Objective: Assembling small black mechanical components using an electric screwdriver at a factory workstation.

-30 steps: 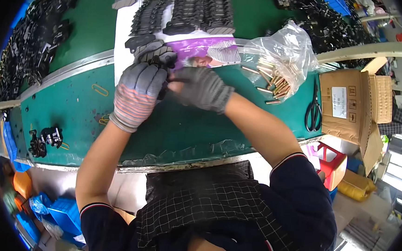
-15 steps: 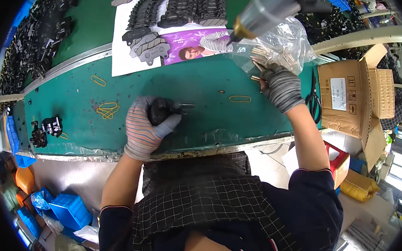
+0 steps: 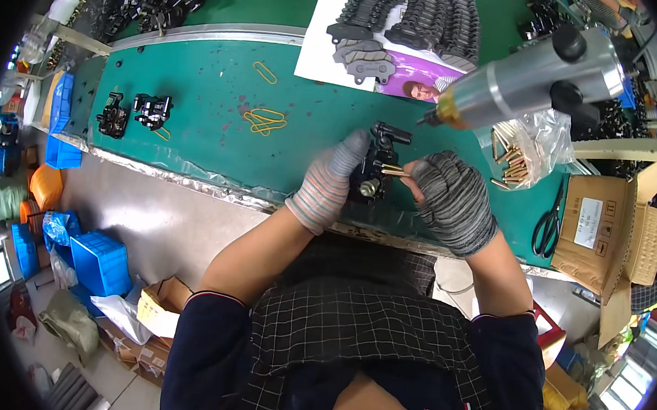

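In a striped glove, my left hand (image 3: 325, 186) is closed round a black brake caliper (image 3: 385, 139) above the bench's front edge. My right hand (image 3: 453, 202), in a grey glove, pinches brass-coloured pins (image 3: 393, 171) by one end. Their other ends reach the caliper's side; whether they sit in a hole I cannot tell. Just beyond my right hand, more brass-coloured pins (image 3: 512, 166) spill from a clear plastic bag (image 3: 550, 140). A silver power screwdriver (image 3: 516, 81) hangs above, its tip pointing down to the left.
Brake pads (image 3: 436, 22) stand in rows at the back on a printed sheet. Two black calipers (image 3: 152, 111) and yellow clips (image 3: 264, 121) lie on the left of the green bench (image 3: 207, 82). Scissors (image 3: 548, 229) and an open cardboard box (image 3: 597, 231) are at the right.
My right hand has come from the bag toward my left hand, bringing pins to the caliper. The left hand has turned the caliper. The view has shifted, showing more of the left side.
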`<state>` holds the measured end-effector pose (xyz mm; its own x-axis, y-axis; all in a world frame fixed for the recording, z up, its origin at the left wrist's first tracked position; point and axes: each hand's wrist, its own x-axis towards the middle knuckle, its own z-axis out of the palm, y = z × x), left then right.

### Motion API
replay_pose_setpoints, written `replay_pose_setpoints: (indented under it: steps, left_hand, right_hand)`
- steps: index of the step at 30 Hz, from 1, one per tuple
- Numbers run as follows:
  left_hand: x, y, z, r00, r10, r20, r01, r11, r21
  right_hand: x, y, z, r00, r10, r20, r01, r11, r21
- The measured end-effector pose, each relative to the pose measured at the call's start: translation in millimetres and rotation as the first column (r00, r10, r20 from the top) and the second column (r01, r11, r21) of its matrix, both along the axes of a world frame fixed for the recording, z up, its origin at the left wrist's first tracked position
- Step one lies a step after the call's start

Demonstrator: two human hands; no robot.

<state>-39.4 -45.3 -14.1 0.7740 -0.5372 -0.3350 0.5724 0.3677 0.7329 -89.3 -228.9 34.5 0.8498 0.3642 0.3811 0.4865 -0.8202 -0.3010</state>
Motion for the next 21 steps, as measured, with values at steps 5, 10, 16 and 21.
replay_pose_setpoints:
  steps: [5, 10, 16, 21]
  left_hand:
    - [2, 4, 3, 0.996, 0.003, 0.093, -0.002, 1.000, -0.017]
    - [6, 13, -3, 0.992, -0.007, -0.123, -0.014, 0.985, -0.174]
    - [14, 18, 8, 0.969, 0.062, -0.239, -0.136, 0.941, -0.309]
    - [13, 5, 7, 0.969, 0.063, -0.240, -0.133, 0.949, -0.286]
  right_hand:
    - [8, 17, 1, 0.991, 0.110, 0.076, -0.106, 0.993, -0.055]
    - [17, 29, 12, 0.996, 0.041, -0.076, -0.033, 0.994, 0.103]
    - [9, 28, 6, 0.990, 0.130, -0.054, -0.126, 0.990, 0.056]
    - [3, 24, 17, 0.974, 0.150, -0.169, -0.185, 0.959, -0.214]
